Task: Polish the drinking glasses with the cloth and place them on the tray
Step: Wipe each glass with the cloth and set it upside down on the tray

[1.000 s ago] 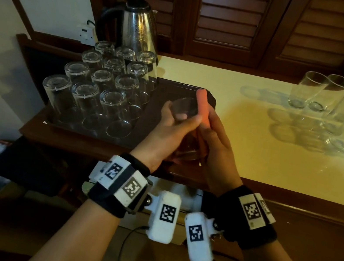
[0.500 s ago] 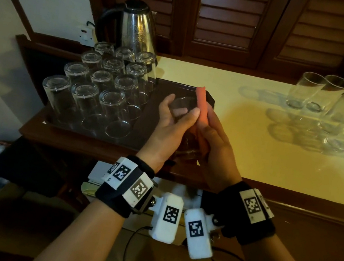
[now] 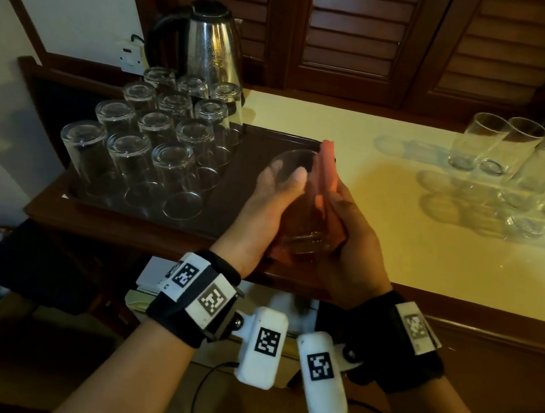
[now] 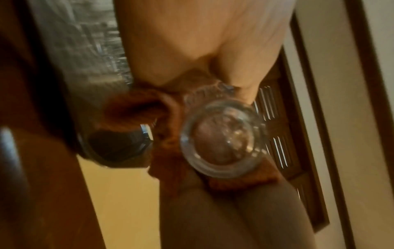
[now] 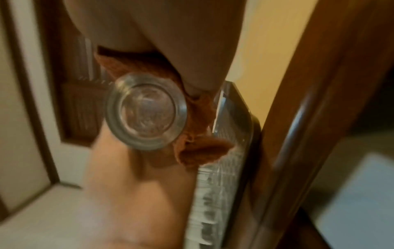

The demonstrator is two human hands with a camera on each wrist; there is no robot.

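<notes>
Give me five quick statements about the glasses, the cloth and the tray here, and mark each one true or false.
1. The glasses on the tray stand upside down. True.
2. The cloth is blue. False: it is orange-pink.
3. Both hands hold one glass between them. True: left hand, right hand.
4. The kettle stands at the counter's right end. False: it is behind the tray, on the left.
5. The glasses at right stand on the counter, off the tray. True.

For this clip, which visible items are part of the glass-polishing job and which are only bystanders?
Job items:
held glass, between left hand and right hand
orange cloth, against the held glass
tray of upturned glasses
upright glasses on the counter

Bystanders:
kettle
wall socket
</notes>
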